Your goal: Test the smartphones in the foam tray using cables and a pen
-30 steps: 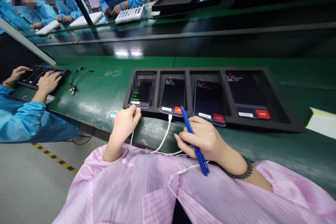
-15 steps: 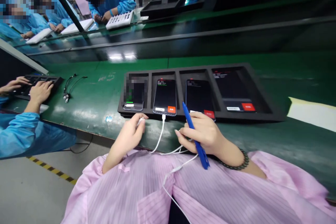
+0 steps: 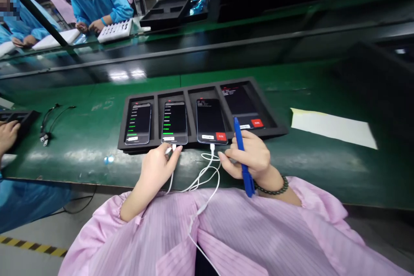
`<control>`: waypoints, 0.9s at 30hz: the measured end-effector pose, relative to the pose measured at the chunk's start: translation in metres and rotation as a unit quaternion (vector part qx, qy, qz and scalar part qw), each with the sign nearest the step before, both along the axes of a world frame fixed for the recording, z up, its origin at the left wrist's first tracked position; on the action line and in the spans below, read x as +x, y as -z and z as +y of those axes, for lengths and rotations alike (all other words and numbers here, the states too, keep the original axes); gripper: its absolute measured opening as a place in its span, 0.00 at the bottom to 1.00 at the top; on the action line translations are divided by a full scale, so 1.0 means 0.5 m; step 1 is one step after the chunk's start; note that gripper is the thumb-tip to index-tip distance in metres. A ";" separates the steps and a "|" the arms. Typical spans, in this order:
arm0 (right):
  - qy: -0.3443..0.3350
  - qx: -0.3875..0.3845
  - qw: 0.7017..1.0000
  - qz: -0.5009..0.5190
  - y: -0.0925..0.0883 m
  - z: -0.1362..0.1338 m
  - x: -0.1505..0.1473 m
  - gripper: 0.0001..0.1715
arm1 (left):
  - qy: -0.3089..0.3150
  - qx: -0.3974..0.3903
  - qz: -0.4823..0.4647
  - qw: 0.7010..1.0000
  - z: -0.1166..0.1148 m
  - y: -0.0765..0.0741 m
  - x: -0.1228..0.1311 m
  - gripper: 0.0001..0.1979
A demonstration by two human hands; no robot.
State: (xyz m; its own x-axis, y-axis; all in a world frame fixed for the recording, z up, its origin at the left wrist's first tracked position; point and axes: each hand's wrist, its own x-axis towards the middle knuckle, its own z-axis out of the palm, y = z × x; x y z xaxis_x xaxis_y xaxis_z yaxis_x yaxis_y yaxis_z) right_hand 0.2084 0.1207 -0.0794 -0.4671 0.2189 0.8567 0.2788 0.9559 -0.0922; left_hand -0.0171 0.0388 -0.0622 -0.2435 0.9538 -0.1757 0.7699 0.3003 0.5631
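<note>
Well left of the left hand, a co-worker's hand [image 3: 8, 134] sits at the tabletop's end, and black cables [image 3: 48, 125] lie between the two; the left hand [image 3: 153, 168] slants up and rightward from its pink cuff, wrist nearly straight, thumb and forefinger pinched narrow on a white plug [image 3: 174, 148] at the lower edge of the second phone [image 3: 174, 121]; whether the plug is fully seated I cannot tell; ahead and to the left of that hand lies the first phone [image 3: 139, 123], in the leftmost compartment of the black tray [image 3: 156, 116]; between the hands and ahead lies the third phone [image 3: 209, 116], a second plug [image 3: 212, 148] at its lower edge; the right hand [image 3: 250, 155] leans in leftward, fingers curled around a blue pen [image 3: 243, 151], whose upper end overlaps the fourth phone [image 3: 241, 101] in the rightmost compartment; contact there I cannot tell.

The tray's front edge runs just ahead of both hands' fingertips; the tabletop's near edge passes by both wrists; between the hands, looped white cables [image 3: 207, 177] take up the strip; right of the right hand, bare tabletop [image 3: 323, 168] stretches up to a paper [image 3: 333, 127], leaving sideways room.
</note>
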 end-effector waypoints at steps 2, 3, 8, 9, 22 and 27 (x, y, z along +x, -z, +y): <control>0.023 0.014 1.000 0.002 -0.008 0.005 0.024 0.15 | 0.000 0.009 0.006 1.000 0.002 0.001 0.003 0.17; 0.035 0.015 0.999 0.003 -0.014 0.008 0.040 0.15 | 0.001 0.013 0.006 1.000 0.003 0.001 0.005 0.17; 0.079 -0.063 0.995 0.012 -0.035 0.058 0.153 0.16 | -0.012 0.039 -0.002 0.999 0.000 0.010 0.009 0.17; 0.100 -0.094 0.990 -0.005 -0.036 0.079 0.172 0.16 | -0.018 0.046 0.000 0.999 -0.001 0.013 0.010 0.17; 0.330 -0.286 0.852 -0.289 -0.009 0.362 0.116 0.21 | -0.077 0.091 0.048 0.992 -0.027 0.004 0.035 0.15; 0.327 -0.273 0.859 -0.285 0.011 0.389 0.113 0.26 | 0.126 0.116 -0.087 0.981 -0.066 -0.053 0.055 0.16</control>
State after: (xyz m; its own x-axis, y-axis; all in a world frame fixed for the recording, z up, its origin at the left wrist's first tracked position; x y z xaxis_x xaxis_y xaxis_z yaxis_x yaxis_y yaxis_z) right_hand 0.2647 0.3151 -0.0848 -0.4002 0.8906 0.2160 0.8883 0.4349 -0.1476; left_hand 0.0104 0.0058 -0.0355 0.0195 0.9992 0.0343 0.6891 -0.0383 0.7236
